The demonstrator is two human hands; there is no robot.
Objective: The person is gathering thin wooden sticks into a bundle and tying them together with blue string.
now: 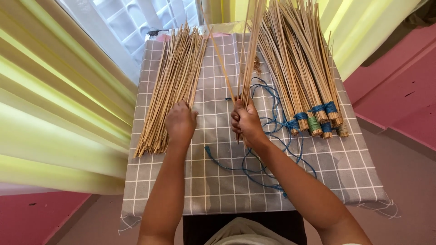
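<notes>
The right hand [246,121] is closed in a fist around a small handful of thin sticks [252,50], holding them upright so they rise toward the far edge of the table. The left hand [180,121] rests palm-down, fingers curled loosely, on the near right edge of a loose pile of sticks [172,86]; whether it grips any cannot be told. Between and behind the hands lies a tangle of blue cord [268,131] on the grey checked cloth [218,181]. To the far right sit tied bundles [304,81], bound with blue and green thread. The sticks are pale tan, straight and slender. Yellow curtains [54,113] hang on the left.
</notes>
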